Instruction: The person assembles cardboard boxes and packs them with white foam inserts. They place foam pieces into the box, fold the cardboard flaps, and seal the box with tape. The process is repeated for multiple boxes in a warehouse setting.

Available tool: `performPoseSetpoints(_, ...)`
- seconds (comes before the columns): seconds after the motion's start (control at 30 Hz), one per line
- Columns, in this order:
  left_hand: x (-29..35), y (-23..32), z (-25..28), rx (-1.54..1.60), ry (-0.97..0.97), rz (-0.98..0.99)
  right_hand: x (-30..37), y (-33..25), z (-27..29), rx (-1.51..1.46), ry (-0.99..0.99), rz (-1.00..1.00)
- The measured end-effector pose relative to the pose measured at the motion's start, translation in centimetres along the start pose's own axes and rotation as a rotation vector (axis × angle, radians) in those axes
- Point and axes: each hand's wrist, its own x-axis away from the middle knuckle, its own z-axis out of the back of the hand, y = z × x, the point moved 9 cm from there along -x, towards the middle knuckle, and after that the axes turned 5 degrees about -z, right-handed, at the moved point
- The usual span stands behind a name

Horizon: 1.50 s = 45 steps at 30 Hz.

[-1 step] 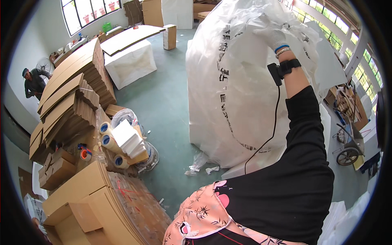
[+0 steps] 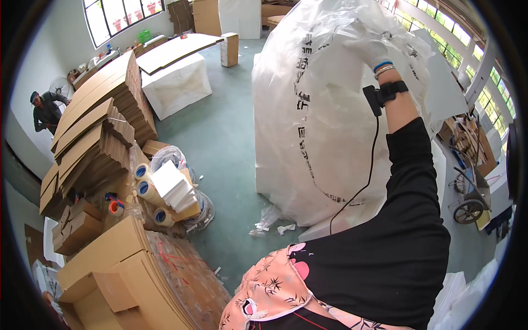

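My right hand [image 2: 369,50], in a white knitted glove, reaches up to the upper part of a large translucent plastic bag [image 2: 335,132]. Its fingers are bent against the film and seem to grip it, though white on white makes their tips hard to see. The bag is tall, loosely puffed and creased, with dark printing down its face. White block-like shapes [image 2: 265,165] show behind and under the film. A black strap device [image 2: 379,96] with a cable sits on my right wrist, below bracelets. My left hand cannot be made out.
Stacks of flat cardboard [image 2: 99,99] line the left. Tape rolls [image 2: 147,190] and white foam pieces [image 2: 171,186] lie nearer. A person [image 2: 47,113] is behind the stacks. A white block [image 2: 176,82] carries a board. Plastic scraps [image 2: 267,220] lie on the floor; a cart [image 2: 470,201] stands right.
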Motion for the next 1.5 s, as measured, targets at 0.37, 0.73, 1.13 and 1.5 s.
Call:
performPoseSetpoints(0.37, -1.9, -1.7, -2.5, 0.114, -0.107, -0.118, 3.3, 5.7, 15.3, 0.474, 0.219, -0.013)
performPoseSetpoints(0.73, 1.3, -1.6, -2.0, 0.37, 0.145, -0.134, 15.5, -17.5, 2.8, -1.547, -0.293, -0.1)
performPoseSetpoints(1.13, 4.8, 1.2, 1.9, 0.282, 0.056, -0.079, 37.6, -72.0, 9.2, -1.641, -0.787, 0.799)
performPoseSetpoints(1.5, 5.2, 1.8, 3.1, 0.276, 0.404, 0.023, 76.9, -84.1, 33.1, -1.671, 0.206, 2.425)
